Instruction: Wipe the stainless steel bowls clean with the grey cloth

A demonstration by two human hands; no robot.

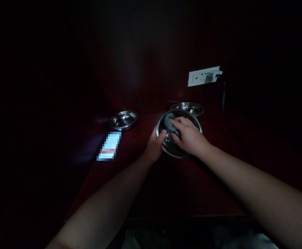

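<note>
A round stainless steel bowl (179,154) is tilted toward me above the dark red table. My left hand (156,143) grips its left rim, with the thumb over the edge and the other fingers hidden behind. Inside the bowl, my right hand (188,134) is closed on a bunched grey cloth (169,123), pressing it against the inner wall. Part of the cloth is covered by my fingers.
A shallow steel bowl (124,119) sits at the left, with a lit phone (110,146) in front of it. Behind the held bowl lies a steel dish (192,108). A wall socket (204,76) holds a plug, whose dark cable (224,103) runs down to the table.
</note>
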